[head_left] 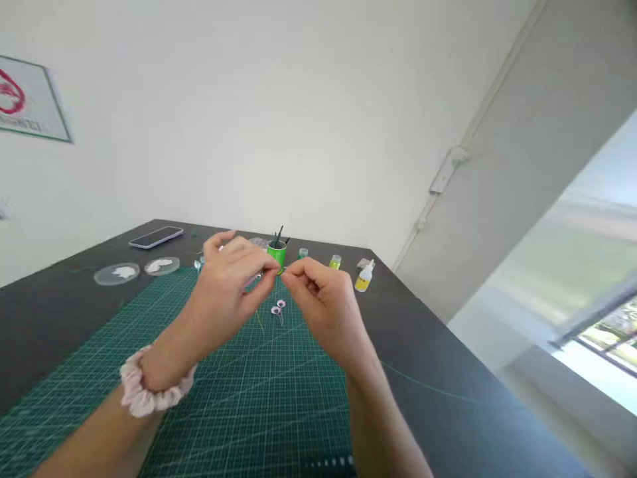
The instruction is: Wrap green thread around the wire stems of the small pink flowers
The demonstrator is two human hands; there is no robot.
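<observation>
Above the green cutting mat (259, 411), both hands meet with fingertips almost touching. My left hand (231, 275) pinches with thumb and index finger, its other fingers raised. My right hand (326, 299) is closed in a pinch, its fingers curled. Between the fingertips shows a tiny yellow-green bit (281, 271), too small to name. Just below, on the mat, lie two small pale pink flower-shaped pieces (277, 308) with dark centres and thin stems. A thin yellow-green strand (259, 321) lies beside them.
Behind the hands stands a green can (277, 253) holding dark tools. To its right are a small green jar (303, 253), a yellow-green jar (335, 262) and a white bottle with yellow label (364, 277). At left lie clear dishes (103, 275) with white pieces and a phone (156, 237).
</observation>
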